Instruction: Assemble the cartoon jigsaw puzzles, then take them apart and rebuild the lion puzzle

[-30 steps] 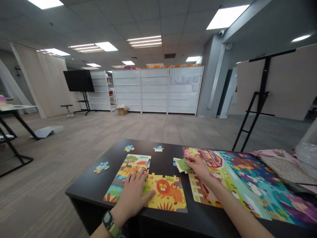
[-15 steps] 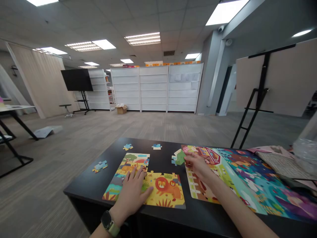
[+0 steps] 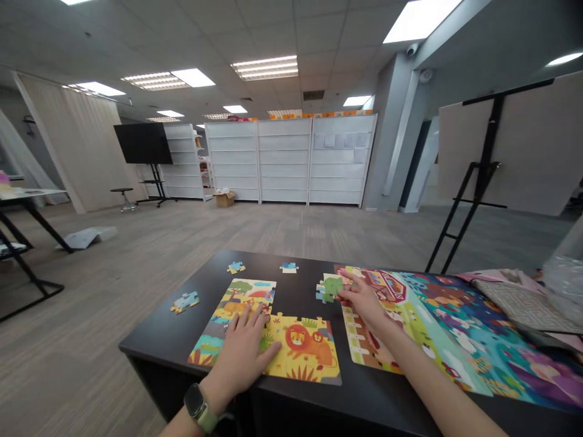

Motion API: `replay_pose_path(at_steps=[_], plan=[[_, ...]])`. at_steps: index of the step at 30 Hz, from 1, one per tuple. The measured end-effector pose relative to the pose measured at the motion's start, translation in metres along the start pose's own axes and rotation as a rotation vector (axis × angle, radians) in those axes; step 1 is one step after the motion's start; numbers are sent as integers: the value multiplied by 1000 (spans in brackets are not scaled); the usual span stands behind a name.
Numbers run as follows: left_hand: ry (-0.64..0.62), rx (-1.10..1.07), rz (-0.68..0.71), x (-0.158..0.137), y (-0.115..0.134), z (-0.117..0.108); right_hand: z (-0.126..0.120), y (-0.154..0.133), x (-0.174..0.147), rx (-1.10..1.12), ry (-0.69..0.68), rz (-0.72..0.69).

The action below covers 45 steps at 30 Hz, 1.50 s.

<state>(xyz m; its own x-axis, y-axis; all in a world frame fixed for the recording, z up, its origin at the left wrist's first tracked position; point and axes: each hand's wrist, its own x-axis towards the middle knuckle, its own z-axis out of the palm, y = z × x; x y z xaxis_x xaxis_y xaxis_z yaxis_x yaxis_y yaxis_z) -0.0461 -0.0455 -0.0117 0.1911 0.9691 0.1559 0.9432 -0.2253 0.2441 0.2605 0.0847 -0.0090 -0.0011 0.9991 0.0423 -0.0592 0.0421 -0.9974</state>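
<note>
My left hand (image 3: 243,349) lies flat with fingers spread on a partly assembled jigsaw puzzle (image 3: 303,352), which shows lions on yellow ground and a river on its left side. The puzzle's upper right part is a gap where the black tabletop shows. My right hand (image 3: 364,303) pinches the right edge of a green and light-blue puzzle piece (image 3: 330,287), above that gap's right side. More loose pieces lie around: a blue and white piece (image 3: 289,267) at the back, a blue and yellow piece (image 3: 235,267) behind the puzzle, and light-blue pieces (image 3: 184,301) at the left.
Under my right forearm lies a colourful farm picture (image 3: 414,328), beside a dark blue and purple picture (image 3: 483,328). A patterned grey cloth item (image 3: 510,300) and clear plastic (image 3: 565,279) sit at the right. Beyond the black table (image 3: 182,337) stands an easel (image 3: 485,164).
The green piece has turned and levelled in my right hand, showing more of its face. My left hand stays in place on the puzzle. The camera view has shifted slightly.
</note>
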Motion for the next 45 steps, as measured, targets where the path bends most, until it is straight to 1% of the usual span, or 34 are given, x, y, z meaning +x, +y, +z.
replay_pose_path(at_steps=[5, 8, 9, 10, 13, 15, 17, 20, 25, 28, 30, 32, 36, 38, 40, 42, 45], plan=[[-16, -20, 13, -4, -8, 0, 6, 7, 0, -121, -77, -52], [-15, -22, 18, -5, -10, -1, 8, 8, -2, -237, -77, -140], [-15, -21, 18, -4, -10, -1, 7, 7, -1, -260, -40, -179], [-16, -19, 17, -4, -10, -1, 4, 5, 0, -270, 29, -217], [-23, -11, 14, -4, -8, -1, -13, -3, 8, -258, 328, -305], [-24, -5, 13, -4, -7, -1, -26, -7, 15, -263, 486, -323], [-18, -1, 14, -5, -7, -1, -37, -7, 20, -295, 560, -314], [-14, -1, 15, -4, -7, 0, -47, -2, 25, -375, 644, -305], [-8, -6, 13, -1, -8, 0, -61, 5, 32, -489, 718, -281], [-5, -10, 9, 0, -7, -1, -69, 6, 36, -550, 702, -276], [-15, -11, 6, 0, -5, -3, -70, 7, 37, -594, 651, -283], [-31, -9, -1, 0, -3, -4, -66, 9, 37, -649, 560, -292], [-54, -9, -21, -1, 0, -6, -52, 16, 33, -798, 284, -303], [-52, -13, -20, -1, 0, -5, -49, 19, 32, -875, 205, -309], [-44, -13, -15, -1, -1, -4, -50, 21, 32, -940, 202, -307], [-41, -9, -13, -1, -2, -3, -54, 23, 32, -987, 225, -288], [-42, -2, -10, -1, -1, -2, -60, 25, 32, -1011, 246, -244]])
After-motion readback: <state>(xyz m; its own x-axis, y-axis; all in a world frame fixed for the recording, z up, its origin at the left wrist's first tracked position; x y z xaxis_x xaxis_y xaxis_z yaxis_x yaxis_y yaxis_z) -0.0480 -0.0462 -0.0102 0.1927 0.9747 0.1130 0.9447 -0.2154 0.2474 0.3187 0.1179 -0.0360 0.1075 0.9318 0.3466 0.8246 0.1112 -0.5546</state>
